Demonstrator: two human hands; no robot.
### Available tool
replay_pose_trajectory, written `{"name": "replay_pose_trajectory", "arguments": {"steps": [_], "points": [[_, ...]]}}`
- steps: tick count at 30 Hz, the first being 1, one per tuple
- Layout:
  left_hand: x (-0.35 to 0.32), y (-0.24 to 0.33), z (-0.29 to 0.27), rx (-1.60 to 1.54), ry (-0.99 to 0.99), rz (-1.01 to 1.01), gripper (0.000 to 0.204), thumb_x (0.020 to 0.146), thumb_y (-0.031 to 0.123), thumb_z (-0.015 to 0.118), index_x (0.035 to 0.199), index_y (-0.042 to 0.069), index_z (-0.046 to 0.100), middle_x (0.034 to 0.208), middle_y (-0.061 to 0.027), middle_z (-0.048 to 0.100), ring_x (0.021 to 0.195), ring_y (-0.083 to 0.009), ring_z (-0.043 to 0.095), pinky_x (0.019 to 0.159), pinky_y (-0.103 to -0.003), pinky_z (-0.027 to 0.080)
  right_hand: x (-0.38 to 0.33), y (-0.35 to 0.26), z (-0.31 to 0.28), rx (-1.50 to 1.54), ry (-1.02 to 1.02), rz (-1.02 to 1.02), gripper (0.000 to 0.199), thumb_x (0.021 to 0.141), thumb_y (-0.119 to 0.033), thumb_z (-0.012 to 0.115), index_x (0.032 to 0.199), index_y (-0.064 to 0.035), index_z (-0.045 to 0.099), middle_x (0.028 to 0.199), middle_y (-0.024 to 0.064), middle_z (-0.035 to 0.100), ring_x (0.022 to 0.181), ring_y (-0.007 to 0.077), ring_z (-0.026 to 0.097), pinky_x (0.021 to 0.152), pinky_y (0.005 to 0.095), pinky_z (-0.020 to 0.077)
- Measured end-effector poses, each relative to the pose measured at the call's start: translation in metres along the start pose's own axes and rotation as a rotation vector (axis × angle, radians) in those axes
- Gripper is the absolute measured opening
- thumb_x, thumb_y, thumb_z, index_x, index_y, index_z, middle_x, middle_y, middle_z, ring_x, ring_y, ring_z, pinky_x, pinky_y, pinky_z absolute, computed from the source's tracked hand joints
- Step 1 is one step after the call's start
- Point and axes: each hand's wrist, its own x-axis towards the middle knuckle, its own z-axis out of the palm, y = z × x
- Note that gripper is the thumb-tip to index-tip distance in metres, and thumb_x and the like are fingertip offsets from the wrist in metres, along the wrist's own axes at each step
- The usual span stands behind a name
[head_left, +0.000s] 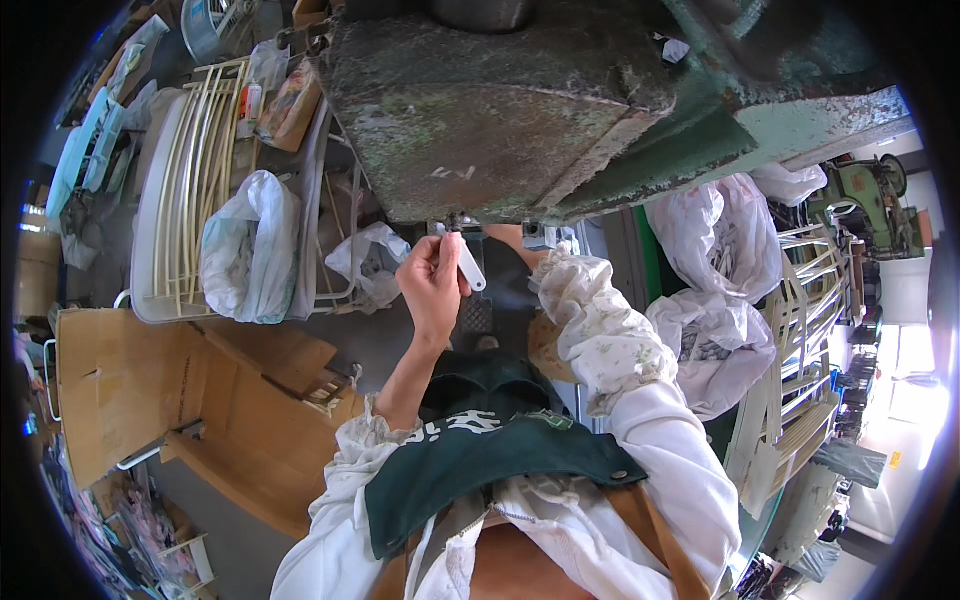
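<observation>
My left hand (430, 288) is closed, thumb and fingers pinching a small white flat piece (472, 270) with a rounded end and a hole near its tip. It is just below the lower edge of a large, worn green machine (490, 140), close to a small metal fitting (458, 220) there. My right hand (512, 238) reaches under that same edge. Only part of it shows past the floral sleeve cover, and its fingers are hidden by the machine.
Left of me stands a rack with long pale strips (205, 180) and a plastic bag (250, 248). An open cardboard box (130, 390) sits nearer. On the right, white bags (715, 240) of small pieces stand beside more strips (800, 330).
</observation>
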Motion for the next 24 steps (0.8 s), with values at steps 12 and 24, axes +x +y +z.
{"name": "replay_pose_trajectory", "arguments": {"steps": [12, 24], "points": [[0.029, -0.004, -0.082, 0.26, 0.077, 0.064, 0.033, 0.094, 0.03, 0.055, 0.084, 0.0, 0.064, 0.067, -0.0036, 0.062, 0.062, -0.0146, 0.062, 0.056, -0.027, 0.047, -0.004, 0.004, -0.011, 0.098, 0.015, 0.01, 0.027, 0.072, -0.015, 0.068, 0.096, -0.0036, 0.062, 0.083, 0.0138, 0.062, 0.08, 0.0277, 0.058, 0.068, 0.0371, 0.0459], [0.176, -0.136, -0.418, 0.002, 0.706, -0.223, 0.043, 0.081, 0.027, 0.073, 0.107, -0.005, 0.061, 0.099, -0.01, 0.066, 0.089, -0.0244, 0.061, 0.079, -0.035, 0.046, -0.033, 0.004, -0.041, 0.237, 0.049, 0.19, 0.025, 0.075, -0.013, 0.067, 0.098, -0.004, 0.06, 0.083, 0.0111, 0.061, 0.077, 0.0233, 0.056, 0.064, 0.034, 0.0443]]}}
